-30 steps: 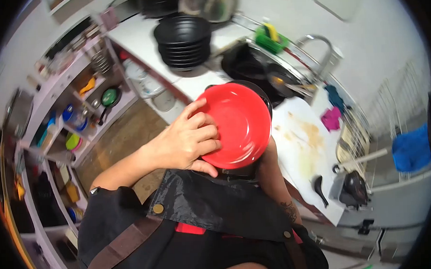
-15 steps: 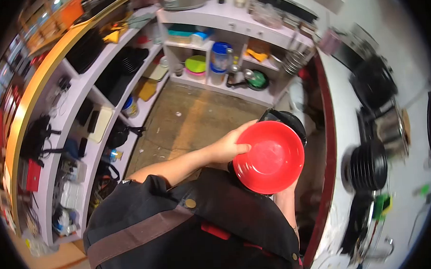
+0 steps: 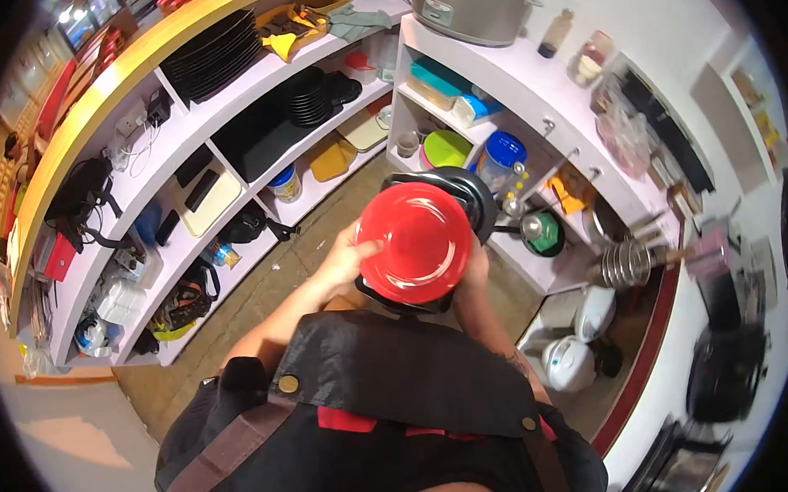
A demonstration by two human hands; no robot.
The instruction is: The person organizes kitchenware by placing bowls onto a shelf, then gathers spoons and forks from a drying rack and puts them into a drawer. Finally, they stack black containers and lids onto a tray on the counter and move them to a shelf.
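Curved white shelving (image 3: pixel 257 120) fills frame left, stacked black plates (image 3: pixel 214 53) upper left. Centre: left hand (image 3: pixel 346 259) grips red bowl (image 3: pixel 414 242) rim; black bowls (image 3: pixel 471 199) sit beneath it. Right hand (image 3: pixel 476 264) mostly hidden behind, grip unclear. Green pan (image 3: pixel 545 233) at right.

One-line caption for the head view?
Left hand steadies a red bowl atop stacked black bowls, above curved kitchen shelves.

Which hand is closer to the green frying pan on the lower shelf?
Right. The right hand is beside the black bowls, just left of the green frying pan. The left hand holds the red bowl on its far side.
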